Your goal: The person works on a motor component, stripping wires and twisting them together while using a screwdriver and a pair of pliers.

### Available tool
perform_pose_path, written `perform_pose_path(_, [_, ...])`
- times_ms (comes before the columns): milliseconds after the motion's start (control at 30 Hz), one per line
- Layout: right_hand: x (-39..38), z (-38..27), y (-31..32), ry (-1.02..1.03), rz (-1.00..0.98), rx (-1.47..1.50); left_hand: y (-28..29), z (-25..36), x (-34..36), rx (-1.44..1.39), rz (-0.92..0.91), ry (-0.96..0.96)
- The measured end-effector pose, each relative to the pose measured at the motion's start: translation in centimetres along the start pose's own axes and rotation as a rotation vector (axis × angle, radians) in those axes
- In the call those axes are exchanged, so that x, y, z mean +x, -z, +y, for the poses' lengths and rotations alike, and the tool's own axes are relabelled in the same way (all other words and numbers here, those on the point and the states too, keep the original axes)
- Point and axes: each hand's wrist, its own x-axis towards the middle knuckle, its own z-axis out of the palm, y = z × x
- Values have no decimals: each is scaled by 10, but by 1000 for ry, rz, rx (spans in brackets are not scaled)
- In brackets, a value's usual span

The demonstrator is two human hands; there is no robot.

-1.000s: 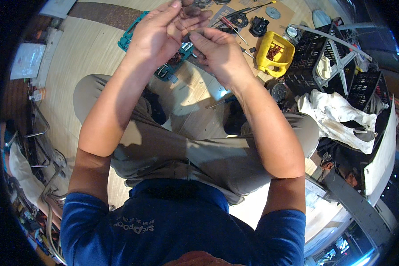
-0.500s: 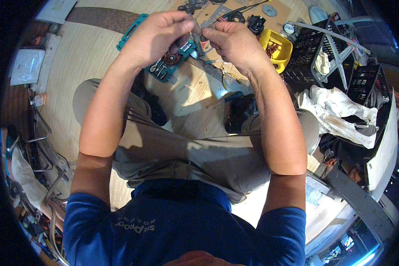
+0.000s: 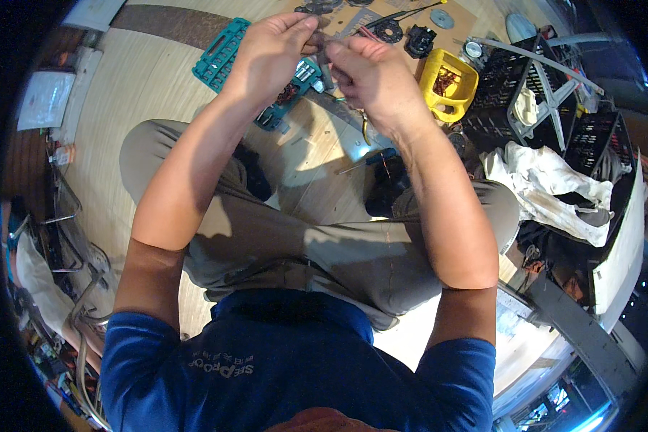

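My left hand is raised over the floor, thumb and fingers pinched together. Close beside it, my right hand has its fingers curled in, with the thumb pressed on the forefinger. Whatever lies between the fingertips is too small and blurred to make out. A thin copper-coloured strand shows below my right hand; where its upper end goes cannot be seen. Beneath my left hand lies an open teal socket-set case, partly covered. Pliers with yellow handles lie under my right wrist, mostly hidden.
A cut yellow container holding copper-coloured bits stands to the right, beside a black crate. Black parts lie on cardboard ahead. A screwdriver rests near my foot. White cloth is draped at the right.
My left hand has shifted slightly right and up. My right hand has turned and dropped a little, covering more of the pliers. The copper-coloured strand shows more clearly now.
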Motion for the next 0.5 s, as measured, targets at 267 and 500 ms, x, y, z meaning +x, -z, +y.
perform_pose_path(267, [-6,2,-10,-63,0,-130,-4,21,-4,-647,5,35])
perform_pose_path(500, [5,-2,20,-128,-133,-255,30,39,-4,-1049,-600,160])
